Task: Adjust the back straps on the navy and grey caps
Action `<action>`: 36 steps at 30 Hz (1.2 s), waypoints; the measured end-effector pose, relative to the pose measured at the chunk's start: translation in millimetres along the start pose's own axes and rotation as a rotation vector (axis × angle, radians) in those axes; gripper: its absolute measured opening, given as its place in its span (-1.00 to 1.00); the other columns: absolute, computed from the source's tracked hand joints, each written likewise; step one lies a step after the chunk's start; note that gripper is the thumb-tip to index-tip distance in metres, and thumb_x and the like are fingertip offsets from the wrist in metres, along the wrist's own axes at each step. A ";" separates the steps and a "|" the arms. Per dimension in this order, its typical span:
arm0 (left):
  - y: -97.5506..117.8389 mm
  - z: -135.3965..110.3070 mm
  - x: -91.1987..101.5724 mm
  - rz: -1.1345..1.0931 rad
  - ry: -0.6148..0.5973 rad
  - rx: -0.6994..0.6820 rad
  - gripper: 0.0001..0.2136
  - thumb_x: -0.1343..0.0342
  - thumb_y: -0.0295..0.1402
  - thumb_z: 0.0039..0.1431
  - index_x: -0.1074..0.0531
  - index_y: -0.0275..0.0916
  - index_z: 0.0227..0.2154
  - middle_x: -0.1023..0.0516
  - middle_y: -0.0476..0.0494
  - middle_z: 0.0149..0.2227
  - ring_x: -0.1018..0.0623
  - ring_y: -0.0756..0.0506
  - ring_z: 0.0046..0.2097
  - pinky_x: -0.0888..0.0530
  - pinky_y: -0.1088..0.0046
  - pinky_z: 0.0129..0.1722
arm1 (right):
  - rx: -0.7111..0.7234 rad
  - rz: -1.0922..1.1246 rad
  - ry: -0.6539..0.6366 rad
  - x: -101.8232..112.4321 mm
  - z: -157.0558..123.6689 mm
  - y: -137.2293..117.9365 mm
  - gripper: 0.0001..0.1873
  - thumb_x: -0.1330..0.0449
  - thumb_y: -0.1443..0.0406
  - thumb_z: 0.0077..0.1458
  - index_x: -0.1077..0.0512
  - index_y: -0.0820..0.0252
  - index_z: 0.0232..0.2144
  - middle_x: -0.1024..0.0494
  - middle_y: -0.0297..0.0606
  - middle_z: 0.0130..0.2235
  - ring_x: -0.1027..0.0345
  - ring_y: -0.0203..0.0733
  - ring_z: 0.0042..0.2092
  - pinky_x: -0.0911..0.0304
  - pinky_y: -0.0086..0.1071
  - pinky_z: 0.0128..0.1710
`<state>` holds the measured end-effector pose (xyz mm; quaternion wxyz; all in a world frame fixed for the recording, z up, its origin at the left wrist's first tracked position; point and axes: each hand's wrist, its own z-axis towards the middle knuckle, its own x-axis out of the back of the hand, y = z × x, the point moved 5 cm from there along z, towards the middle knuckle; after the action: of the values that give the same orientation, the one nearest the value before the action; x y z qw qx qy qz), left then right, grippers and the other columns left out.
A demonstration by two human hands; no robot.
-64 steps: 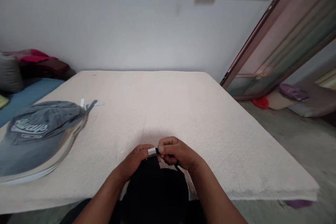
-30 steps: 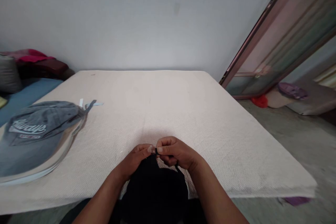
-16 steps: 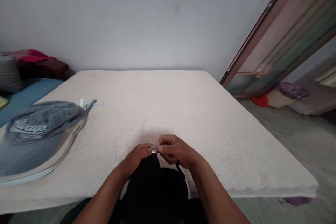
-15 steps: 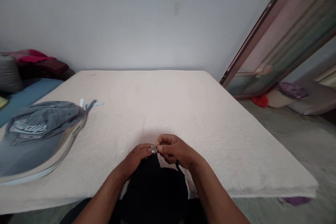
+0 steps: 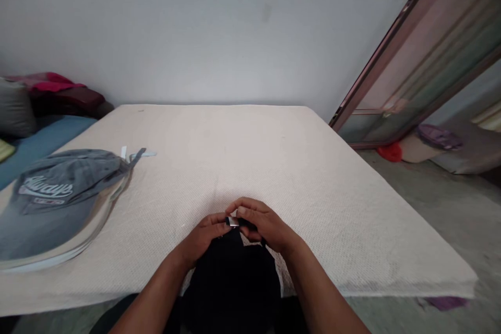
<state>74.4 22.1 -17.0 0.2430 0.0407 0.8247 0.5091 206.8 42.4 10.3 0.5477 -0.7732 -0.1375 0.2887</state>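
A black cap is at the near edge of the table, its back strap toward the wall. At the strap sits a small shiny metal buckle. My left hand is closed on the buckle's left side and the cap's edge, thumb on top. From the right, my right hand pinches the black strap just beside the buckle. Part of the strap is hidden behind the fingers of my right hand.
A grey cap with white lettering lies on a stack of caps at the left of the cloth-covered table. A blue cushioned surface with a grey pillow is beyond it. A framed sliding door stands at the right.
The buckle has tilted and shifted slightly right, and a longer piece of black strap now shows beside it. My right fingers have moved from the buckle's edge onto the strap.
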 end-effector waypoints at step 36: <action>-6.6 0.2 5.0 -0.096 0.048 0.023 -0.80 -0.28 -0.35 -0.10 -0.54 -0.32 -0.37 -0.58 -0.13 -0.45 -0.51 -0.04 -0.43 -0.39 0.46 -0.32 | -0.051 0.103 -0.070 1.6 0.7 12.6 -0.65 -0.22 0.11 0.04 -0.28 0.24 -0.56 -0.20 -0.49 -0.65 0.05 -0.49 -0.64 0.17 -0.52 -0.64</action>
<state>71.2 20.7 -24.6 0.2470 -0.0084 0.8370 0.4881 206.4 39.2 -1.9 0.5069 -0.7825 -0.1238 0.3398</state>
